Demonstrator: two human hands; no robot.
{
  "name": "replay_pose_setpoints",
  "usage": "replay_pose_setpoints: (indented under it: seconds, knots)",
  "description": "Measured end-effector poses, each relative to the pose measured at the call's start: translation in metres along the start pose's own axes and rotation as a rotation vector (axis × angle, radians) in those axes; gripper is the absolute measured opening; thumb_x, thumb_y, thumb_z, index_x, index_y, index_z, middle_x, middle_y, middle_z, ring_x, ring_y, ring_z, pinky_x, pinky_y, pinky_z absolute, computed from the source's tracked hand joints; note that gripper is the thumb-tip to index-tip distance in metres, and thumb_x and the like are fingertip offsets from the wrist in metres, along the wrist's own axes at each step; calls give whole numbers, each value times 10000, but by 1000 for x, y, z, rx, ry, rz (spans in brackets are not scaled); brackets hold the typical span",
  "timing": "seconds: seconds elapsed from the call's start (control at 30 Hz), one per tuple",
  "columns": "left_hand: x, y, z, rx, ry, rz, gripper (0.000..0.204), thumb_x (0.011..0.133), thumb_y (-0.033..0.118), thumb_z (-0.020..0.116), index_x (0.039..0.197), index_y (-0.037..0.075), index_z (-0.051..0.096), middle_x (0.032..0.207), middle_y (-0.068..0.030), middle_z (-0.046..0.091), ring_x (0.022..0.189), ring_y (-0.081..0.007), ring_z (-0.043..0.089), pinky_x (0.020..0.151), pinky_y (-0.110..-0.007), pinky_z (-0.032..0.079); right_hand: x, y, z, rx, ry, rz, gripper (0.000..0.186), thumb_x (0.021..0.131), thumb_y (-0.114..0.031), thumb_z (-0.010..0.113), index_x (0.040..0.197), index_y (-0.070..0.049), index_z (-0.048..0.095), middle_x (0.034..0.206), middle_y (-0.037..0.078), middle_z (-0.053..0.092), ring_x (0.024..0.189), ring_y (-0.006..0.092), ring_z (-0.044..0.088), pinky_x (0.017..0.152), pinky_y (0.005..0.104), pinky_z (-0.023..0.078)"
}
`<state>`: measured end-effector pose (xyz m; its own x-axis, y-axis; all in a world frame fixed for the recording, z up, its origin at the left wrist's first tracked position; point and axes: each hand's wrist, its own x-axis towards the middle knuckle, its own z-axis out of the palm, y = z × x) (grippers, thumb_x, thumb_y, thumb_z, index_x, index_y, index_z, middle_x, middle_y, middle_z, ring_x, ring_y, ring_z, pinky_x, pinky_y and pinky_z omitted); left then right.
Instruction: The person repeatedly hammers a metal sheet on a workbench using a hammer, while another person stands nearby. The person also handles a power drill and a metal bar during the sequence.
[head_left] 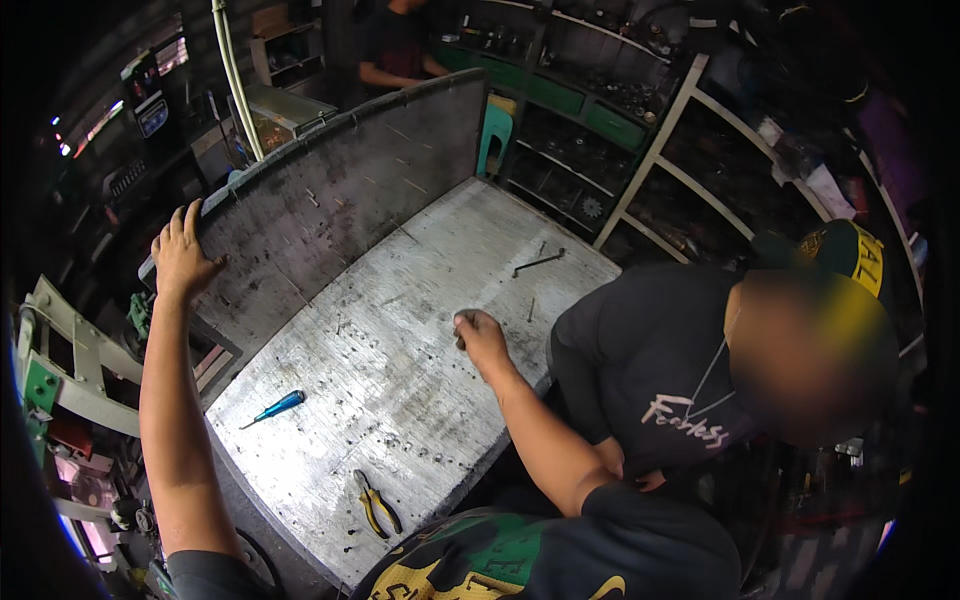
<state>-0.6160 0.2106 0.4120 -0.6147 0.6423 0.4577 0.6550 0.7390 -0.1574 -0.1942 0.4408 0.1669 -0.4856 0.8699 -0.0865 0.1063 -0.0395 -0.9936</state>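
Note:
My left hand [185, 255] grips the top edge of an upright, stained metal panel [340, 170] along the back of the worktable, fingers over the rim and thumb on its face. My right hand [478, 338] is closed above the middle of the scuffed metal tabletop [400, 300]; whatever it may hold is hidden. A blue-handled screwdriver [280, 408] lies at the left, and yellow-black pliers [376, 508] lie near the front edge. A dark wrench-like tool [538, 263] lies at the far right, with small bolts scattered about.
A co-worker [650, 360] in dark clothing stands close at the right edge of the table. Another person [390, 50] is behind the panel. Cluttered shelves [570, 95], a pale ladder-like frame [650, 160] and a teal stool [495, 130] stand at the back; pale metal framework [75, 345] is at the left.

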Motion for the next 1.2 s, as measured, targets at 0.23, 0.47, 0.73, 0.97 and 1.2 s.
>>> replay_pose_setpoints:
  seconds: [0.23,0.47,0.73,0.97,1.2]
  knots:
    - [8,6,-5,6,-51,-52,1135,716,383,944,1649,225,317,1592,-191,461,1482,-397,438,1235,-535,322,115,-3,-2,161,212,-6,165,1038,-149,661,1154,-38,697,866,48,689,668,132,624,599,288,521]
    - [12,7,2,9,-64,-99,1085,728,388,939,1627,207,360,1539,-188,492,1439,-408,468,1219,-534,339,192,22,-46,-59,508,-64,159,974,-148,704,1072,-28,742,909,126,761,818,265,725,766,377,568]
    - [12,15,0,55,-74,-144,1065,725,376,928,1617,197,375,1567,-180,474,1476,-381,438,1249,-519,290,231,76,-45,-199,476,-56,231,970,-175,668,1076,7,764,1060,224,774,1014,389,746,907,430,586]
    - [13,22,-7,61,-70,-167,1040,732,365,929,1607,193,393,1562,-186,479,1470,-388,442,1250,-521,291,260,78,-61,-199,479,-109,232,983,-158,665,1115,20,734,1055,203,766,969,350,739,885,415,571]
    - [21,18,-4,91,-116,-156,1067,757,447,907,1629,145,371,1592,-206,484,1487,-411,430,1229,-521,343,348,137,-132,-774,425,-76,318,1042,-225,587,1206,18,713,1195,189,754,1083,341,729,967,435,559]
